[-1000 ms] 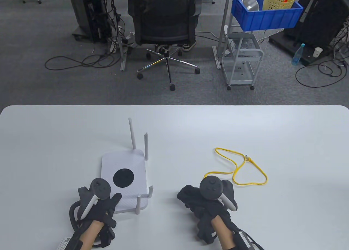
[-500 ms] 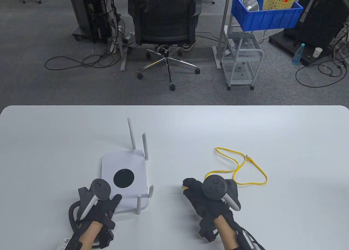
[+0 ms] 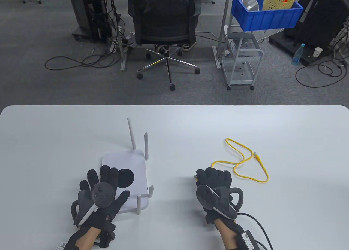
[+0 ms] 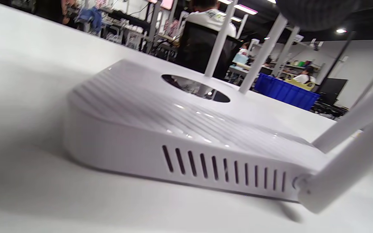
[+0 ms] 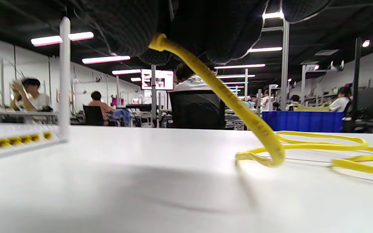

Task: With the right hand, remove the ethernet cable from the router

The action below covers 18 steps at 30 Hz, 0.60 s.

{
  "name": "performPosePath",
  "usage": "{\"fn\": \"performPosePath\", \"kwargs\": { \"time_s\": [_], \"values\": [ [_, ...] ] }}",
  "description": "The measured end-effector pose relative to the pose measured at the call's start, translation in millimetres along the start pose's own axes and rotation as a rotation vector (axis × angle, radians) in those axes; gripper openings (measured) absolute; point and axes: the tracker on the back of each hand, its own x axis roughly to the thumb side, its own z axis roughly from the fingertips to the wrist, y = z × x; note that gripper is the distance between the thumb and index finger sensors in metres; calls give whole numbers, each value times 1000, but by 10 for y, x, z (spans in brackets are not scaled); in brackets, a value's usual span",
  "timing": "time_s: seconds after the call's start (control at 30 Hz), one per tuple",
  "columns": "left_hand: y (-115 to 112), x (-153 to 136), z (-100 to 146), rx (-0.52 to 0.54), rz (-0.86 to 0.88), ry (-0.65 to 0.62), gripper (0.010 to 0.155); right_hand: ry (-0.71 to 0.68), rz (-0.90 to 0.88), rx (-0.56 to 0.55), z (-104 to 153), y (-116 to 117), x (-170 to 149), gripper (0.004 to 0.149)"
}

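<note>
The white router (image 3: 136, 165) lies flat on the table, antennas up; it also shows in the left wrist view (image 4: 186, 129). My left hand (image 3: 102, 176) rests on its near left top with fingers spread. My right hand (image 3: 214, 176) is to the router's right, apart from it, and grips one end of the yellow ethernet cable (image 3: 245, 162). The plug tip pokes out at the hand's left. The rest of the cable lies in loops on the table. In the right wrist view the cable (image 5: 238, 103) hangs from my fingers (image 5: 206, 26), and the router's yellow ports (image 5: 18, 140) show with nothing plugged in.
The router's antennas (image 3: 132, 135) stand up at its far and near right corners. The white table (image 3: 300, 152) stretches to both sides. An office chair (image 3: 163, 21) and a blue crate (image 3: 267, 15) on a cart stand on the floor beyond the far edge.
My right hand moved right and away from the router with the cable end, dragging the loops farther out. My left hand slid forward onto the router's top and spread its fingers.
</note>
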Motion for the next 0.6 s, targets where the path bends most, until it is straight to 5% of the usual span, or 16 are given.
{"fn": "performPosePath", "kwargs": {
  "time_s": [0.17, 0.6],
  "values": [
    [-36, 59, 23, 2, -34, -31, 84, 27, 75, 113, -42, 207, -93, 50],
    [-65, 57, 13, -33, -27, -25, 86, -8, 179, 195, -74, 377, -2, 51]
  ]
}}
